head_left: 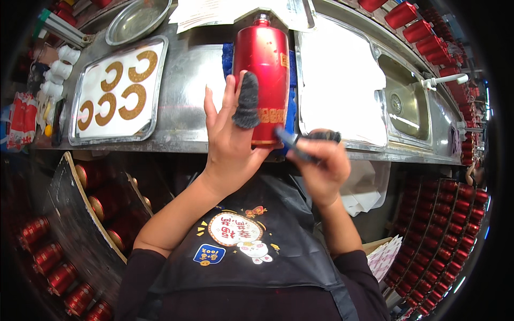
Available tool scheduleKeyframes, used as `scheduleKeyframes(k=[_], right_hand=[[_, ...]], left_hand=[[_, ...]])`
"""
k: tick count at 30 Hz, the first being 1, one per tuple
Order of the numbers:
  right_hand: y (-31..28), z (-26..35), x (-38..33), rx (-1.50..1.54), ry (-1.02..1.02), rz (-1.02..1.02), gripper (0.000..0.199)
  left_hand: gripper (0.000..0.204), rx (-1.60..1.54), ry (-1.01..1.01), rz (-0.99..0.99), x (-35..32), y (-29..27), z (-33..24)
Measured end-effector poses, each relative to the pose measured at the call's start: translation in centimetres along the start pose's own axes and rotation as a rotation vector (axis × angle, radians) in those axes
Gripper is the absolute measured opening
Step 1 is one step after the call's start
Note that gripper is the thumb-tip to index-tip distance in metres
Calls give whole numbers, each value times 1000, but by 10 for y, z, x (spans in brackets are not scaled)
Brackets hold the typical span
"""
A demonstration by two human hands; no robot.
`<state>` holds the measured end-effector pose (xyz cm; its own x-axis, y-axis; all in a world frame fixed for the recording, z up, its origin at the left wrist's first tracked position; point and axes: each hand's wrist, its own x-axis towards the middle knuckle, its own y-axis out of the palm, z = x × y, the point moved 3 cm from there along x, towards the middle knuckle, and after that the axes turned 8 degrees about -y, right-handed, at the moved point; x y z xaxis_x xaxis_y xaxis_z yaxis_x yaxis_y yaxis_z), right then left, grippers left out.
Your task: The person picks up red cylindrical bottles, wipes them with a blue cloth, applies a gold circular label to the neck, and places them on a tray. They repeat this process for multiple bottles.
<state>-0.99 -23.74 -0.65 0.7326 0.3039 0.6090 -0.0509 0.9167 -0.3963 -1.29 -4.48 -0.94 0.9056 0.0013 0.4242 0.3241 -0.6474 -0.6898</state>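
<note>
A red metallic bottle [262,59] with gold patterned bands lies on a blue cloth [228,55], its neck pointing away from me. My left hand [227,142] rests against the bottle's left side and near end. Its fingers are stretched out and spread, and a black fabric sleeve [247,101] covers one finger lying on the bottle. My right hand [324,166] is closed around a slim bluish tool [289,140], blurred by motion; its tip is at the bottle's lower right side. Black fabric also shows on a right finger. What the tool is exactly cannot be told.
At the left, a metal tray [75,109] holds several gold C-shaped pieces on white sheet. A round metal pan [120,32] stands behind it. White sheets [340,80] cover a tray at the right, beside a sink [401,125]. Red bottles [439,214] fill racks on both sides.
</note>
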Motion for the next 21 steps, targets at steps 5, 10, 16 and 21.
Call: scheduleKeyframes(k=[5, 10, 16, 21], right_hand=[[11, -24, 17, 142, 98, 73, 23], [35, -73, 141, 6, -185, -51, 15], [18, -10, 102, 81, -525, 27, 21], [25, -12, 122, 160, -214, -21, 18]], left_hand=[[107, -117, 20, -19, 3, -7, 3], [119, -183, -5, -15, 4, -11, 1], [115, -220, -76, -6, -1, -11, 11], [116, -131, -125, 38, -7, -9, 21]])
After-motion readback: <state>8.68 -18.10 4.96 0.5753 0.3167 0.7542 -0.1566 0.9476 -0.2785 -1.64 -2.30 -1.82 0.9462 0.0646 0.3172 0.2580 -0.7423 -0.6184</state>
